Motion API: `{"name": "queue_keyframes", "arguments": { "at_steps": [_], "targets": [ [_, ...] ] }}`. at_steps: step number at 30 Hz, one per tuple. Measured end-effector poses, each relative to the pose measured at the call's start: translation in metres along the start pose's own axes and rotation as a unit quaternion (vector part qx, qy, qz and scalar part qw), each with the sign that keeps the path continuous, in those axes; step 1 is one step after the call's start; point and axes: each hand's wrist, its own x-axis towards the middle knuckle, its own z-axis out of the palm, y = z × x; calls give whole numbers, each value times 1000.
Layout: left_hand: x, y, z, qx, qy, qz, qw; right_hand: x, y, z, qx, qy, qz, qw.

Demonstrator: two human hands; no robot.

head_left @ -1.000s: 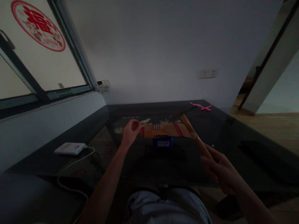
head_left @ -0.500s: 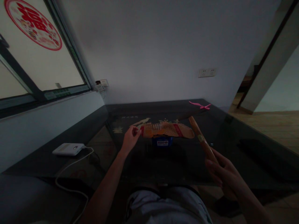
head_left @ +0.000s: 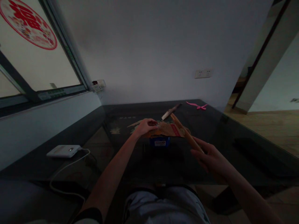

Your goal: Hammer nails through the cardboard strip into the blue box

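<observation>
My right hand (head_left: pixel 211 157) is wrapped round the wooden handle of a hammer (head_left: pixel 185 132). The hammer's dark head, with a pale end, is raised above the far side of a flattened brown and red printed packet (head_left: pixel 171 128). That packet lies across a blue box or tin (head_left: pixel 159 141) on the dark table. Over the packet's left part, my left hand (head_left: pixel 145 127) is closed with thumb and fingers together. Whatever is between those fingertips, if anything, is too small and dim to make out.
On the glossy dark table (head_left: pixel 130 166), a white power bank (head_left: pixel 63 151) with a cable lies at the left. A pink ribbon (head_left: pixel 198 106) rests near the back right corner. A dark flat object (head_left: pixel 261 157) lies at the right. Behind the table stands a wall with sockets.
My left hand has moved right, from the packet's left end to over its surface. The hammer has swung left, its head now over the packet's far side. The view has shifted slightly.
</observation>
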Motion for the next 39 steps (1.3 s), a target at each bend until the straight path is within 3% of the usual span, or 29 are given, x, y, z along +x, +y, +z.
{"name": "queue_keyframes", "arguments": {
  "at_steps": [6,14,21,33,36,39],
  "targets": [
    [-3,-2,-2,57,-5,-2,998,6,15,8,12,-9,18,1000],
    [-6,4,2,107,15,14,994,29,29,12,45,21,-30,998],
    [-9,4,2,111,20,32,993,48,31,8,41,17,-87,995],
    [-15,11,6,117,42,40,991,74,48,4,60,35,-101,992],
    [-24,18,-5,90,101,58,989,63,47,-1,60,42,-85,994],
    [-53,33,-20,100,239,84,962,47,46,-5,61,63,-68,994]
  ]
}}
